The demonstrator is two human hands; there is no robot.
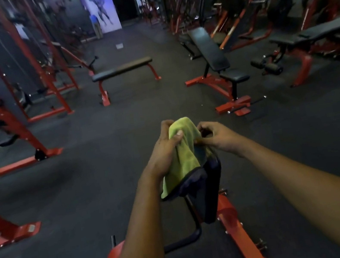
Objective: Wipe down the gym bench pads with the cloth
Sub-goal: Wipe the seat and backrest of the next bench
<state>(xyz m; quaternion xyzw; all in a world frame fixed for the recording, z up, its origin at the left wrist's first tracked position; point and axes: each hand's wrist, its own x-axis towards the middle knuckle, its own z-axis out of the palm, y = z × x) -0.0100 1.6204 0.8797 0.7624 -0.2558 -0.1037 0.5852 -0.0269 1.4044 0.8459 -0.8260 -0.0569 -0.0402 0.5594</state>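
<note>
Both hands, left hand and right hand, grip the unlabelled cloth.

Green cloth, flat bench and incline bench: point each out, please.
green cloth (183, 156): head view, middle of its draped face.
flat bench (122, 68): head view, middle of its pad.
incline bench (209, 50): head view, its back pad.

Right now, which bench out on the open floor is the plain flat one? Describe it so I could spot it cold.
Start at the tall red rack along the left side. Just right of its base, mid-floor, stands the flat bench, one long level black pad on red legs. The benches to its right, like the incline bench, have tilted backrests and separate seats; this one is a single flat slab.
</note>
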